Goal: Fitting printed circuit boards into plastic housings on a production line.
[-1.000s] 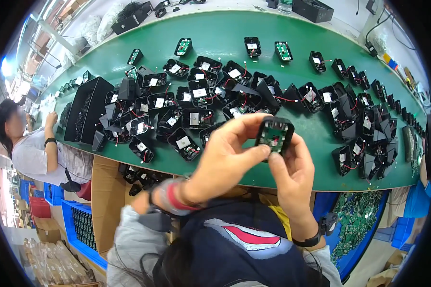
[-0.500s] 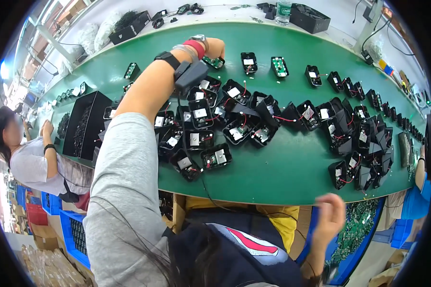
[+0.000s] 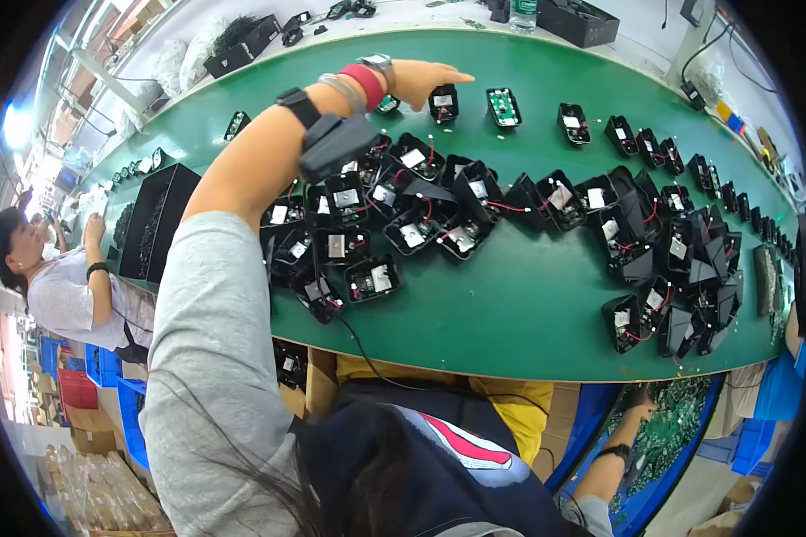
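Observation:
My left hand [image 3: 421,82] reaches across the far side of the table with its fingers stretched out to the right. It hovers at a small black plastic housing [image 3: 443,106] with a white block inside; whether it touches cannot be seen. Left of that, partly behind my wrist, is a housing with a green circuit board [image 3: 388,103]. Another board-filled housing [image 3: 503,107] stands to the right. My right hand [image 3: 640,409] is down in a blue bin [image 3: 589,421] of loose green circuit boards [image 3: 676,421]. Its fingers are hard to make out among the boards.
Many black housings with red wires [image 3: 457,234] crowd the middle of the green table [image 3: 493,322]. Another pile [image 3: 676,255] lies at right, and a row curves along the far right edge. A black box [image 3: 172,201] and a seated co-worker [image 3: 72,286] are at left.
My left hand has moved off the left board-filled housing toward the right, fingers now extended. My right hand has gone from beside the table's front edge into the bin. The view has shifted slightly.

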The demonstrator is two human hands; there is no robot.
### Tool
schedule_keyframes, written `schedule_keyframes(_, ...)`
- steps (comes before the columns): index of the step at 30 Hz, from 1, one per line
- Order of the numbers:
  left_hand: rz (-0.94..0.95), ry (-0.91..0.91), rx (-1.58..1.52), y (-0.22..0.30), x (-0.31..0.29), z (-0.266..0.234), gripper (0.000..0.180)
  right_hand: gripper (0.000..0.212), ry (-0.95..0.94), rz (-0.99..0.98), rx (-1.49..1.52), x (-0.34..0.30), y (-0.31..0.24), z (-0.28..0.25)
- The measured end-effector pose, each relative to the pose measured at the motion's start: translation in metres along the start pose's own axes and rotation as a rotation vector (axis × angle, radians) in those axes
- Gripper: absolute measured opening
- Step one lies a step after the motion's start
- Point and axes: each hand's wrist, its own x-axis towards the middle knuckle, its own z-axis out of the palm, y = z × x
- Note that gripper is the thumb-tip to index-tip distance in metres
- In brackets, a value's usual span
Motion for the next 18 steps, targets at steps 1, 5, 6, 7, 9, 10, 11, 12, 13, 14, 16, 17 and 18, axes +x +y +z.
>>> schedule_keyframes(1, -0.026, -0.003, 0.039, 0.000, -0.010, 0.004, 0.084, 0.075, -0.016, -0.029, 0.051, 0.014, -0.030, 0.015)
schedule_keyframes(5, -0.185, -0.182, 0.251, 0.034, 0.035, -0.003, 0.071, 0.072, -0.165, 0.056, 0.194, -0.053, -0.084, 0.029)
schedule_keyframes(6, -0.257, -0.201, 0.274, 0.032, 0.009, -0.008, 0.061, 0.071, -0.216, 0.004, 0.245, -0.064, -0.147, 0.010)
schedule_keyframes(7, -0.256, -0.180, 0.279, 0.034, 0.006, -0.010, 0.051, 0.071, -0.236, 0.025, 0.264, -0.067, -0.165, -0.020)
schedule_keyframes(9, -0.255, -0.139, 0.297, 0.035, -0.008, -0.015, 0.038, 0.069, -0.256, 0.043, 0.289, -0.077, -0.186, -0.092)
schedule_keyframes(10, -0.297, -0.046, 0.312, 0.042, -0.014, -0.023, 0.036, 0.068, -0.263, 0.050, 0.300, -0.082, -0.187, -0.132)
schedule_keyframes(11, -0.345, 0.047, 0.330, 0.048, -0.022, -0.032, 0.035, 0.068, -0.269, 0.050, 0.314, -0.096, -0.195, -0.180)
schedule_keyframes(12, -0.332, 0.197, 0.310, 0.053, -0.033, -0.042, 0.036, 0.067, -0.273, 0.047, 0.329, -0.103, -0.213, -0.235)
schedule_keyframes(13, -0.323, 0.346, 0.290, 0.058, -0.046, -0.051, 0.038, 0.066, -0.278, 0.040, 0.341, -0.110, -0.224, -0.284)
schedule_keyframes(14, -0.307, 0.413, 0.356, 0.064, -0.053, -0.063, 0.040, 0.072, -0.313, 0.062, 0.477, -0.109, -0.210, -0.281)
schedule_keyframes(16, -0.388, 0.409, 0.188, 0.103, -0.065, -0.088, 0.041, 0.069, -0.231, -0.068, 0.563, -0.101, -0.164, -0.200)
schedule_keyframes(17, -0.425, 0.347, 0.345, 0.144, -0.074, -0.105, 0.033, 0.067, -0.167, -0.214, 0.663, -0.097, -0.152, -0.173)
schedule_keyframes(18, -0.478, 0.389, 0.248, 0.169, -0.108, -0.114, 0.033, 0.057, -0.313, -0.210, 0.533, -0.094, -0.174, -0.192)
